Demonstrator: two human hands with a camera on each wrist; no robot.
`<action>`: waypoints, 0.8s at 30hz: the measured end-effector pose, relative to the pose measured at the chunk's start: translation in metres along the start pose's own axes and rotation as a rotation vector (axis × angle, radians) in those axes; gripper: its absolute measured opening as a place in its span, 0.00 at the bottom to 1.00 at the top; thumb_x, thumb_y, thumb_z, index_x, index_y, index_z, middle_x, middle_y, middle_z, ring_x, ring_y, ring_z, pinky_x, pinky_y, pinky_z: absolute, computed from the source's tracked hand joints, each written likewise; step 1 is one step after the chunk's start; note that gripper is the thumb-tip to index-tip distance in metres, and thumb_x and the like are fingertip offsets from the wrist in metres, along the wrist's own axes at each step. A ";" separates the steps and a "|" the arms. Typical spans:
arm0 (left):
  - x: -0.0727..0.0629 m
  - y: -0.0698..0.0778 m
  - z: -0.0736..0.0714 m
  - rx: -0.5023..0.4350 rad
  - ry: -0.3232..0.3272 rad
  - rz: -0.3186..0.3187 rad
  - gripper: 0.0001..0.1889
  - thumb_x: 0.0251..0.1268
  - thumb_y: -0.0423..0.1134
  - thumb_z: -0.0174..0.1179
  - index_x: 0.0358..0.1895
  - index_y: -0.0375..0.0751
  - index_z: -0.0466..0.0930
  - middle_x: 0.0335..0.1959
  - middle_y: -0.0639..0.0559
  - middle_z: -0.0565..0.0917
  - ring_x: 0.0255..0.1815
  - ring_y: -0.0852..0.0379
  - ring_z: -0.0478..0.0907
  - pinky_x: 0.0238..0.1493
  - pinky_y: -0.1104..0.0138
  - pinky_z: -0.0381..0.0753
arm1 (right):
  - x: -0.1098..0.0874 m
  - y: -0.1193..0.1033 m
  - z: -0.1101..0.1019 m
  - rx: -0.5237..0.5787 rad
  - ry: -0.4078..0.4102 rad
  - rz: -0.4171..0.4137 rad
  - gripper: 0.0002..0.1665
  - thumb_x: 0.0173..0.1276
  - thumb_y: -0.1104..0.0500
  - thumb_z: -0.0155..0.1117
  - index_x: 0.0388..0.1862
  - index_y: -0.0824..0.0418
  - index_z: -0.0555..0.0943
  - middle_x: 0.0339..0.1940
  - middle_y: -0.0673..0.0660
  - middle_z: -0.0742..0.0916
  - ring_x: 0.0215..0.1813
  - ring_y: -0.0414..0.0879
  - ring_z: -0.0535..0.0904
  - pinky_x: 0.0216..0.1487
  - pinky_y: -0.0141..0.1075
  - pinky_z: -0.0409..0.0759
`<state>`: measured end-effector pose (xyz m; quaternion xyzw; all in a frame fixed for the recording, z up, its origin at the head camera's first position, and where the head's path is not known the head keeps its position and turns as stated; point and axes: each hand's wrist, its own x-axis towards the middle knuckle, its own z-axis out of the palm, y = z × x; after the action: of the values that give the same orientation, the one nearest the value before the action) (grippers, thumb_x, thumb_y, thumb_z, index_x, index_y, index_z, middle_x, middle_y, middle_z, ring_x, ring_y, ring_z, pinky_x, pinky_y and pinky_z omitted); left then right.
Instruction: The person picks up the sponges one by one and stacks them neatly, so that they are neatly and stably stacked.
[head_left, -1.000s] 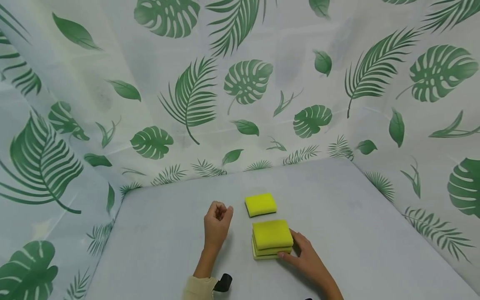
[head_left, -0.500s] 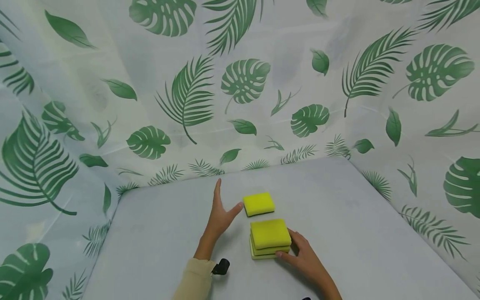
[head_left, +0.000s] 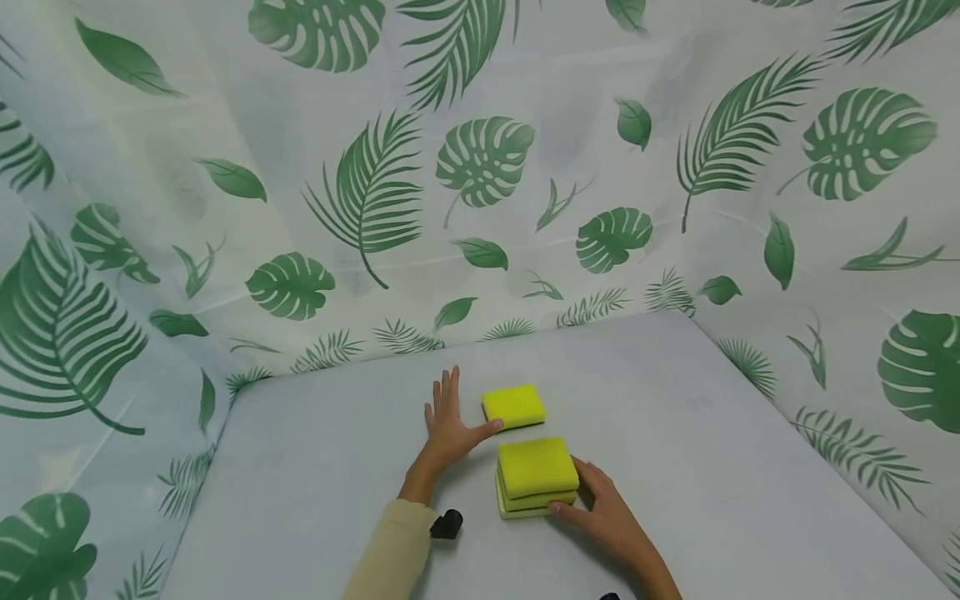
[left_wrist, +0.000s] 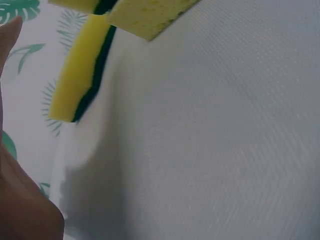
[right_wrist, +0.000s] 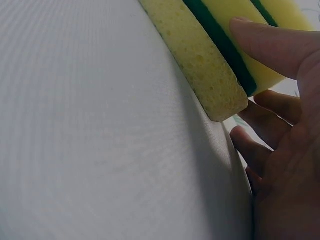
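A stack of yellow sponges (head_left: pixel 537 468) sits on the pale table. Its bottom layer is a pale, porous sponge (right_wrist: pixel 200 62); above it are brighter yellow ones with dark green scouring layers. My right hand (head_left: pixel 613 515) holds the stack at its right end, thumb on the near side and fingers round the far side. Just beyond the stack lies a single yellow sponge (head_left: pixel 514 406), green side down. Beside its left end my left hand (head_left: pixel 450 435) is spread, fingers straight and thumb reaching to its near edge; whether the thumb touches it I cannot tell.
A white tabletop (head_left: pixel 300 492) stretches around the sponges. White fabric walls (head_left: pixel 555 75) with green leaf prints enclose its back and sides. A black device (head_left: pixel 447 524) is at my left wrist.
My left hand has uncurled from a loose fist, spread its fingers and moved forward and right to the single sponge. My right hand keeps its hold on the stack.
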<state>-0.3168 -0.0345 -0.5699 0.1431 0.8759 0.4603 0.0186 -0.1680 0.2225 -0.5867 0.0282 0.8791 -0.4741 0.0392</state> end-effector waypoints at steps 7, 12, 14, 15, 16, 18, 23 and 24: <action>0.007 -0.006 0.017 -0.111 -0.065 0.001 0.66 0.57 0.62 0.77 0.90 0.49 0.39 0.89 0.39 0.40 0.87 0.35 0.43 0.80 0.34 0.47 | 0.003 0.003 0.002 0.020 0.019 -0.020 0.56 0.65 0.38 0.80 0.82 0.62 0.69 0.78 0.63 0.75 0.81 0.66 0.64 0.78 0.69 0.56; 0.012 -0.004 0.025 -0.154 -0.097 0.006 0.63 0.60 0.60 0.77 0.89 0.50 0.42 0.88 0.40 0.46 0.85 0.36 0.51 0.79 0.36 0.57 | 0.002 0.004 0.001 0.026 0.023 -0.017 0.55 0.64 0.38 0.81 0.82 0.61 0.70 0.78 0.63 0.76 0.81 0.66 0.64 0.79 0.69 0.55; 0.013 -0.004 0.027 -0.142 -0.104 0.001 0.62 0.61 0.60 0.76 0.89 0.48 0.43 0.87 0.39 0.49 0.85 0.37 0.52 0.79 0.38 0.57 | 0.002 0.003 0.001 0.028 0.025 -0.016 0.55 0.64 0.38 0.81 0.82 0.61 0.70 0.79 0.63 0.75 0.82 0.67 0.63 0.79 0.69 0.54; 0.013 -0.003 0.027 -0.137 -0.103 -0.002 0.61 0.61 0.59 0.76 0.89 0.46 0.45 0.87 0.39 0.52 0.85 0.37 0.53 0.79 0.39 0.57 | 0.002 0.003 0.001 0.027 0.023 -0.018 0.55 0.64 0.38 0.81 0.82 0.61 0.69 0.79 0.63 0.75 0.82 0.67 0.62 0.79 0.69 0.53; 0.014 -0.003 0.028 -0.130 -0.104 -0.004 0.60 0.61 0.59 0.76 0.89 0.45 0.46 0.86 0.38 0.54 0.85 0.38 0.54 0.80 0.40 0.57 | 0.001 0.002 0.000 0.027 0.023 -0.018 0.55 0.64 0.38 0.81 0.82 0.61 0.69 0.79 0.63 0.75 0.83 0.67 0.61 0.79 0.69 0.52; 0.016 -0.004 0.030 -0.114 -0.102 -0.005 0.59 0.62 0.58 0.76 0.88 0.42 0.48 0.85 0.37 0.58 0.84 0.39 0.57 0.80 0.41 0.59 | 0.000 0.001 -0.001 0.025 0.024 -0.018 0.55 0.64 0.38 0.81 0.82 0.61 0.69 0.79 0.64 0.74 0.83 0.69 0.59 0.79 0.69 0.52; 0.016 -0.006 0.034 -0.055 -0.093 0.001 0.56 0.63 0.55 0.76 0.86 0.35 0.53 0.82 0.36 0.65 0.81 0.38 0.63 0.79 0.43 0.62 | -0.001 0.002 -0.001 0.021 0.021 -0.017 0.55 0.65 0.38 0.81 0.82 0.61 0.69 0.80 0.64 0.74 0.83 0.69 0.59 0.79 0.69 0.52; 0.016 -0.006 0.035 -0.050 -0.090 0.003 0.54 0.63 0.54 0.76 0.85 0.34 0.55 0.81 0.35 0.66 0.81 0.38 0.63 0.79 0.43 0.62 | -0.001 0.002 -0.001 0.020 0.020 -0.016 0.55 0.65 0.38 0.81 0.83 0.61 0.69 0.80 0.64 0.74 0.83 0.69 0.59 0.79 0.69 0.52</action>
<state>-0.3276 -0.0056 -0.5930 0.1646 0.8621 0.4753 0.0610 -0.1666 0.2246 -0.5876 0.0262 0.8748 -0.4831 0.0264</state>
